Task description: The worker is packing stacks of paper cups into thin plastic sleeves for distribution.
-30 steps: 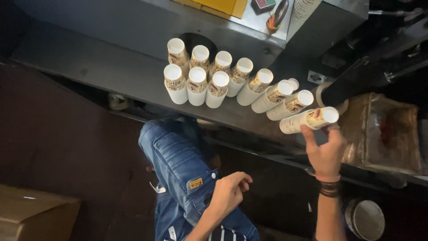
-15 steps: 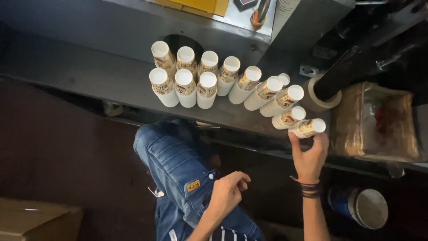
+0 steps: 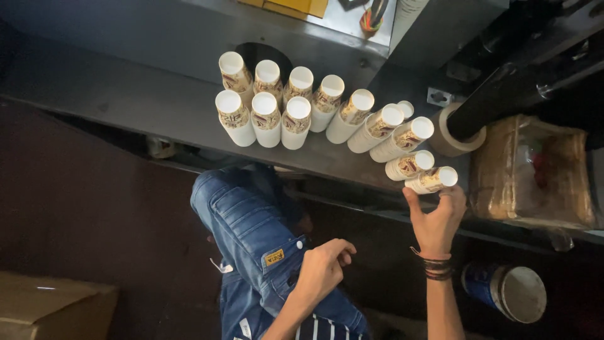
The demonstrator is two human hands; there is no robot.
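While the left hand point(image 3: 324, 267) rests loosely curled, the right hand's point(image 3: 438, 217) grip clasps a cup stack point(image 3: 431, 179).

The right hand point(image 3: 438, 217) grips a cup stack point(image 3: 431, 179) on the metal shelf point(image 3: 126, 94); the left hand point(image 3: 324, 267) rests loosely curled.

Our right hand point(image 3: 438, 217) reaches forward, fingers spread and curled; our left hand point(image 3: 324, 269) rests loosely closed by our lap.
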